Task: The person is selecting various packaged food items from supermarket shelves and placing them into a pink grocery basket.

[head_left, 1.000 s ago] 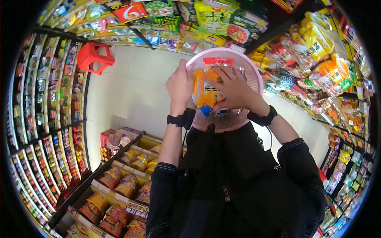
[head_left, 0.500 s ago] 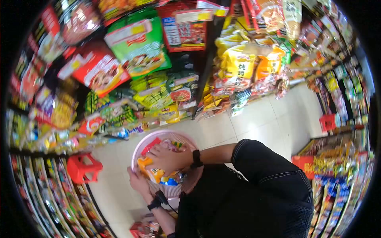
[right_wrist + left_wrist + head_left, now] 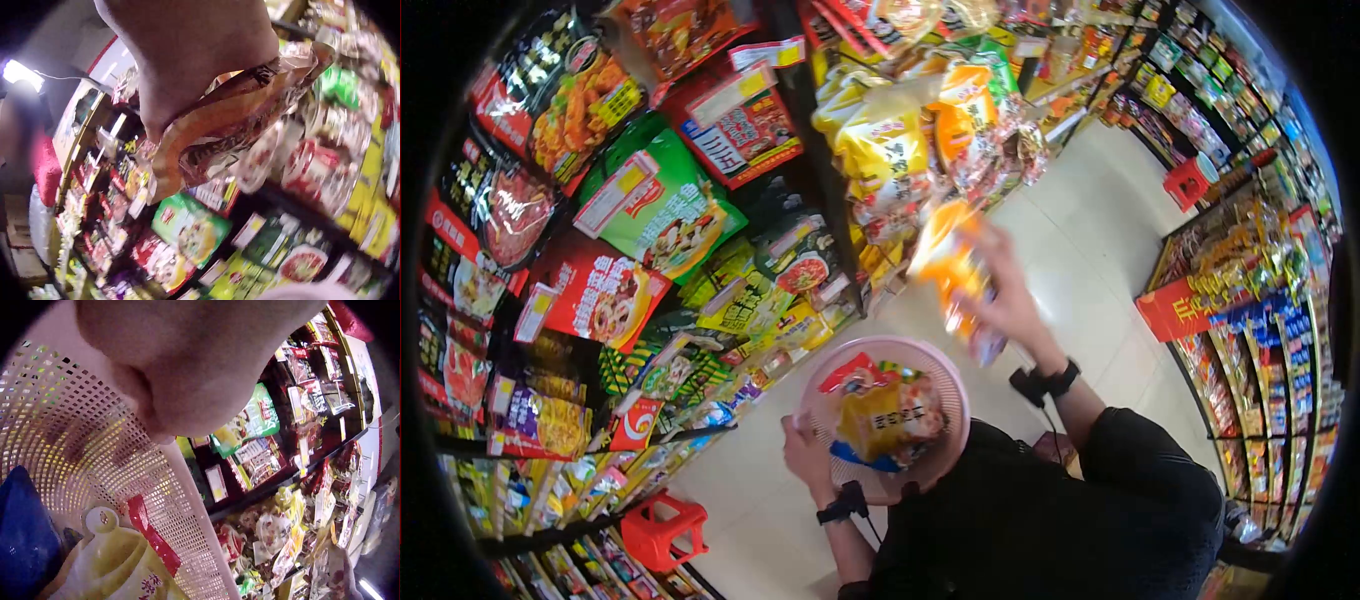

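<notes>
My left hand grips the rim of a round pink plastic basket at its left side. Inside the basket lie a yellow packet, a red-topped packet and something blue that shows more fully in the left wrist view. Up and to the right of the basket, my right hand holds an orange and white food packet, blurred in the head view. Its wrinkled orange side hangs below the hand in the right wrist view. Similar yellow packets and orange packets hang just beyond it.
Shelves with red and green food bags fill the left and front. A red plastic stool stands on the tiled floor at lower left. Another stocked display with a red box is at the right.
The orange packet has left the basket in my right hand and moved up toward the hanging packets. My left hand stays on the rim. The head view has swung toward the shelves.
</notes>
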{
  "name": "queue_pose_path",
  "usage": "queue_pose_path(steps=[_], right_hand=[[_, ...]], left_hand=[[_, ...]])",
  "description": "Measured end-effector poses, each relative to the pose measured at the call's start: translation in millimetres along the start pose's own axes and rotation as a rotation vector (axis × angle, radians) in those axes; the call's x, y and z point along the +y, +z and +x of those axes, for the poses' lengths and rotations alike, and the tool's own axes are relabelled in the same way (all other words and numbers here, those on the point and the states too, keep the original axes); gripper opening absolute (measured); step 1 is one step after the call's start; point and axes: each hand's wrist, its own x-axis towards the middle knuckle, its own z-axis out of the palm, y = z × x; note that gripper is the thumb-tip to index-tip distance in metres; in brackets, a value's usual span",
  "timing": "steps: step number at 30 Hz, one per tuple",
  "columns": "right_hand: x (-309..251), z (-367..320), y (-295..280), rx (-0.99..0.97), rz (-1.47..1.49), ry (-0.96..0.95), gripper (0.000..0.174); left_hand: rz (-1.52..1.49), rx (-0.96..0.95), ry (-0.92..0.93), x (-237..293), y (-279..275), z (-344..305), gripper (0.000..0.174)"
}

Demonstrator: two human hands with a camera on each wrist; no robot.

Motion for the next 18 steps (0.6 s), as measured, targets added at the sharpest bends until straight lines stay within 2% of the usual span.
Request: queue_pose_path(steps=[3,4,6,7,9,14,16,18], right_hand=[[15.5,27.9,-53.0,0.243,-0.097,0.027,0.066],[22.7,44.0,-64.9,0.256,-0.088,0.025,0.066],[39.0,73.4,-79.7,0.372,-0.22,-0.096,0.066],[47.8,88.1,-83.0,0.379,-0.204,-0.086,0.066],[62.1,112.1,-81.7,0.396,-0.368,-0.119,0.067],[75.5,154.4,-71.2,0.481,-0.417,-0.187,0.066],[76.0,165.2,-68.2,0.476,-0.375,-0.181,0.066],[82.9,177.3,-63.3,0.488,-0.413,-0.204,0.067]], left_hand=[[-0.033,-0.113,0.014,22.0,29.2,-11.1,0.028],[-0.027,-0.102,0.025,29.3,32.6,-13.3,0.028],[-0.058,-0.119,0.088,36.3,33.2,-16.3,0.026],[-0.045,-0.108,0.096,38.6,33.4,-14.7,0.026],[-0.011,-0.083,0.077,47.4,28.8,-9.2,0.026],[-0.096,0.023,0.09,63.3,37.9,10.6,0.026],[-0.068,0.028,0.005,65.2,44.9,14.6,0.027],[-0.088,0.07,0.011,75.5,45.4,11.7,0.027]])
